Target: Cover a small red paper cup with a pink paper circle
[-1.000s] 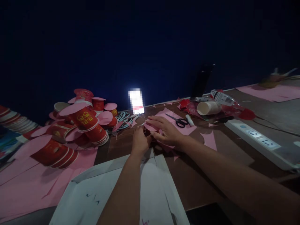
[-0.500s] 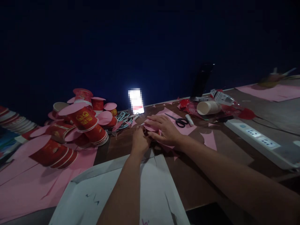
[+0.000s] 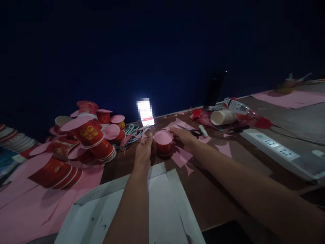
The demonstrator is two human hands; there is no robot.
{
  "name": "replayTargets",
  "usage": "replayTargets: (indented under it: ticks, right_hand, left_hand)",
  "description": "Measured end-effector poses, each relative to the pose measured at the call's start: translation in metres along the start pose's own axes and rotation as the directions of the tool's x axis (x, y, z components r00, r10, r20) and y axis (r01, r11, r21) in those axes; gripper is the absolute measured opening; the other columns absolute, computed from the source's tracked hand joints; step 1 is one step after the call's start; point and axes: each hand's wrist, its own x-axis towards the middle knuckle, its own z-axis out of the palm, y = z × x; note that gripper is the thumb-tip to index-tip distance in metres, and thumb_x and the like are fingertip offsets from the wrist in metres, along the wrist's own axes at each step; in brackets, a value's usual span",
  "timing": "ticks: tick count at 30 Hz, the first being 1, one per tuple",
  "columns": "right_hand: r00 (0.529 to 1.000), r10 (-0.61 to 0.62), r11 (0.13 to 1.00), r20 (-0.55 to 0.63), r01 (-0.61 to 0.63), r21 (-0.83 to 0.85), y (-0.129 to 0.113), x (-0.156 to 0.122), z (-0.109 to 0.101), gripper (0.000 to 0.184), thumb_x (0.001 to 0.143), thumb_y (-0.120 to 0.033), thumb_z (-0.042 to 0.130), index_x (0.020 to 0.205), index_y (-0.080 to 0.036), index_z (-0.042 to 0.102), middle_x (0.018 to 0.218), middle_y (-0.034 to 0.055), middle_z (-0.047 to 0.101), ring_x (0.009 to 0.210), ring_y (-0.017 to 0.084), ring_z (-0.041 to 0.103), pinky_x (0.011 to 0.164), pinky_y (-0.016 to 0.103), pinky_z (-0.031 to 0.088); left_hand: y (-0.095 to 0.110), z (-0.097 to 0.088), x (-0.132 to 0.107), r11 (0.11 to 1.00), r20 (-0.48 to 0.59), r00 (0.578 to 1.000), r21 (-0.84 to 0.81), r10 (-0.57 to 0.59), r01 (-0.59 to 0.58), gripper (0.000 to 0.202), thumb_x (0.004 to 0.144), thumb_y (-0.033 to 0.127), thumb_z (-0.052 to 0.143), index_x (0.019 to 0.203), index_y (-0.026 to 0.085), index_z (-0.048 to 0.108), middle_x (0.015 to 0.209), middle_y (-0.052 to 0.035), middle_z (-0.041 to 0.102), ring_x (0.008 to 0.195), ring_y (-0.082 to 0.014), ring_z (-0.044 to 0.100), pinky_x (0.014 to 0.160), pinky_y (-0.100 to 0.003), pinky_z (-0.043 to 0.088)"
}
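A red paper cup (image 3: 164, 150) stands on the brown table between my hands, with a round pink paper disc (image 3: 163, 137) lying over its top. To its left, my left hand (image 3: 143, 151) is held with the thumb up near the disc's edge; its fingers are partly hidden. On the other side, my right hand (image 3: 183, 137) stretches its fingers toward the disc's right edge. Both hands look open, with no firm hold on the cup. Black-handled scissors (image 3: 195, 133) and a white glue stick (image 3: 203, 131) lie beyond my right hand on pink paper.
Several red cups with pink discs (image 3: 92, 134) are heaped at left on pink sheets (image 3: 83, 193). A white box lid (image 3: 175, 203) lies under my forearms. A lit phone (image 3: 145, 112) stands behind. To the right are a power strip (image 3: 274, 149) and a pale cup stack (image 3: 223, 117).
My right hand has come off the disc's top and moved right. My left hand has shifted left. The cup and its disc now show between them.
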Motion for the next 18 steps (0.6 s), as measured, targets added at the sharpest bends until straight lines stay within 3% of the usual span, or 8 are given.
replayTargets:
  ticks: [3, 10, 18]
  right_hand:
    - [0.999, 0.027, 0.998, 0.039, -0.030, 0.063, 0.002, -0.001, 0.004, 0.024, 0.076, -0.036, 0.072, 0.074, -0.016, 0.060, 0.057, -0.0037, 0.050, 0.049, 0.007, 0.043, 0.044, 0.019, 0.039]
    - [0.996, 0.043, 0.996, 0.083, -0.049, 0.072, 0.004, -0.002, 0.005, 0.016, 0.073, -0.023, 0.074, 0.071, -0.015, 0.061, 0.054, -0.0037, 0.050, 0.049, 0.007, 0.044, 0.043, 0.019, 0.037]
    - [0.987, 0.014, 1.000, 0.157, -0.016, 0.017, 0.009, -0.003, -0.005, 0.021, 0.072, -0.030, 0.076, 0.077, -0.015, 0.063, 0.059, -0.0027, 0.053, 0.050, 0.007, 0.045, 0.043, 0.018, 0.037]
  left_hand:
    - [-0.001, 0.007, -0.001, 0.997, -0.009, 0.998, -0.045, -0.063, 0.063, 0.053, 0.056, 0.058, 0.076, 0.084, 0.015, 0.063, 0.056, 0.0044, 0.051, 0.045, -0.0067, 0.044, 0.043, -0.020, 0.032]
    - [-0.003, 0.006, -0.001, 0.991, -0.012, 0.998, -0.119, -0.063, 0.061, 0.045, 0.050, 0.042, 0.084, 0.075, 0.014, 0.059, 0.056, 0.0050, 0.051, 0.043, -0.0047, 0.042, 0.039, -0.017, 0.029]
    - [0.000, 0.005, -0.002, 0.975, 0.063, 0.989, -0.169, -0.132, 0.141, 0.038, 0.052, 0.032, 0.084, 0.073, 0.014, 0.058, 0.052, 0.0051, 0.050, 0.041, -0.0044, 0.043, 0.038, -0.015, 0.031]
